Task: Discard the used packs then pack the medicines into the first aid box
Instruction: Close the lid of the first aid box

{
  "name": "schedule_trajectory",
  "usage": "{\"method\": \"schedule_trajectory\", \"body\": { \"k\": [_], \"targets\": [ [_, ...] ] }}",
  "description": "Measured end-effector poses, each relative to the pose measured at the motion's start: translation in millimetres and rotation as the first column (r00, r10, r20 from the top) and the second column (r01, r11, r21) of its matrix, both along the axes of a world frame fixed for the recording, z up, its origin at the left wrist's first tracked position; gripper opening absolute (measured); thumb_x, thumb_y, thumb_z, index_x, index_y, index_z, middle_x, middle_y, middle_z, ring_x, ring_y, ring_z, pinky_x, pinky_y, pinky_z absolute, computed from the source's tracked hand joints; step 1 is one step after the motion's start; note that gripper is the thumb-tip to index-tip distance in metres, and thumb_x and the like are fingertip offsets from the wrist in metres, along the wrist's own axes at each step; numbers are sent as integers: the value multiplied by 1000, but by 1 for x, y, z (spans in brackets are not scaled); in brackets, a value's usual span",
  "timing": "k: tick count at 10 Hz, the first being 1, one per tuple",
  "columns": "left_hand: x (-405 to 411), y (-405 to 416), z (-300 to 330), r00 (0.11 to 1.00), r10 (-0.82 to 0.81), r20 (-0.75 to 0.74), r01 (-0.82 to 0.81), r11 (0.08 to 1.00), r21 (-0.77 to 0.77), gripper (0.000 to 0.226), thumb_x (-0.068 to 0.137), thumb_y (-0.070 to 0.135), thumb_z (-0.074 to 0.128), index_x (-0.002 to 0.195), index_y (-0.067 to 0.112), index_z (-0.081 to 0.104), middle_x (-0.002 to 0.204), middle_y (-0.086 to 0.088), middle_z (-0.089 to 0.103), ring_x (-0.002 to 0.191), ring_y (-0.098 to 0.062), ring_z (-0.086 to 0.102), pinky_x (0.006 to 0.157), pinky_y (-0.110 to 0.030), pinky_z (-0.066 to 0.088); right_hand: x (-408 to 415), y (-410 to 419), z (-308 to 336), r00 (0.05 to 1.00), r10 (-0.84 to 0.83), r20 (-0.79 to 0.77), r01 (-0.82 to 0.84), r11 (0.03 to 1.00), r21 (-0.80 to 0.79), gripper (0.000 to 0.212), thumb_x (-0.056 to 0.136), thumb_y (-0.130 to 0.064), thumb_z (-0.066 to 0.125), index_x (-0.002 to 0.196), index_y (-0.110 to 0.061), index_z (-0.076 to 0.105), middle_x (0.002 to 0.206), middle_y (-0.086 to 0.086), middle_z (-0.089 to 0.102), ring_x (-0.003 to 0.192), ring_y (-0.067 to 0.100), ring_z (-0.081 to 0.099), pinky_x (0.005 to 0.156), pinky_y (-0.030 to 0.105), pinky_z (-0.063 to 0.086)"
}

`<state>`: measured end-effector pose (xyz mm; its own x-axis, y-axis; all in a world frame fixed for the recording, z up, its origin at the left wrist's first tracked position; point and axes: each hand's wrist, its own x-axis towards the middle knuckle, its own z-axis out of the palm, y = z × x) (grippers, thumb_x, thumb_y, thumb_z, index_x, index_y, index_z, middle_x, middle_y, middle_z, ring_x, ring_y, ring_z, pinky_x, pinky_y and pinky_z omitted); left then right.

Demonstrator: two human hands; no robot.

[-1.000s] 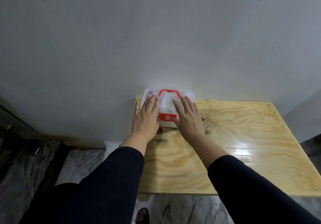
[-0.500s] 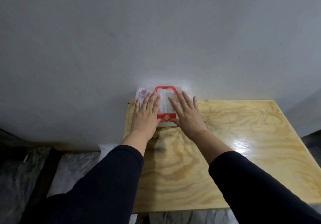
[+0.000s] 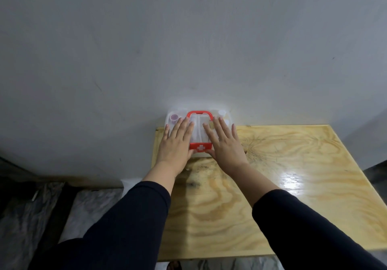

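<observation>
First aid box [image 3: 199,132]: translucent, lid down, red latch nearest, red handle beyond; far left corner of wooden tabletop [image 3: 282,165], against grey wall [image 3: 188,49]. Left hand [image 3: 177,144] and right hand [image 3: 225,144]: flat, fingers spread, palms pressing lid, grasping nothing.

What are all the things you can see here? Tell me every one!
Clear plastic first aid box with red handle and red cross latch: one, see-through and red, far left corner of the table, against the wall.
Small purple round container: one, purple, inside the box, far left corner.
Light wooden table: one, pale yellow-brown, shiny, by the wall.
Grey wall: one, grey, behind the table.
Left hand: one, flat on the box lid, dark sleeve.
Right hand: one, flat on the box lid, dark sleeve.
</observation>
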<state>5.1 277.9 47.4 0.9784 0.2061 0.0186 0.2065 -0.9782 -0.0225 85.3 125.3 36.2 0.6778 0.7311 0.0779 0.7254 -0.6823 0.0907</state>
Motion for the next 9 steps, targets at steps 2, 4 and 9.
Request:
{"method": "schedule_trajectory", "body": {
  "k": [2, 4, 9],
  "targets": [
    [3, -2, -6, 999, 36, 1, -36, 998, 42, 76, 102, 39, 37, 152, 16, -15, 163, -4, -16, 150, -22, -15, 124, -44, -3, 5, 3, -8, 999, -5, 39, 4, 1000, 17, 79, 89, -49, 51, 151, -20, 12, 159, 15, 15, 148, 33, 10, 119, 52, 17],
    [2, -1, 2, 999, 16, -52, -15, 1000, 5, 79, 100, 48, 36, 154, 16, -11, 164, -4, -14, 151, -22, -14, 123, -45, -3, 0, 0, 0, 999, 7, -36, -5, 998, 63, 82, 90, -54, 48, 152, -23, 4, 161, 12, 1, 149, 30, -4, 119, 49, 1],
    [-20, 9, 27, 993, 20, 117, 2, 984, -181, 70, 96, 53, 11, 154, 21, -10, 159, 6, -21, 151, -17, -11, 122, -49, -2, -2, -2, 100, 947, 24, -319, 101, 924, 369, 64, 92, -37, 55, 147, -36, 24, 162, 4, 7, 150, 20, 1, 121, 46, 7]
  ]
}}
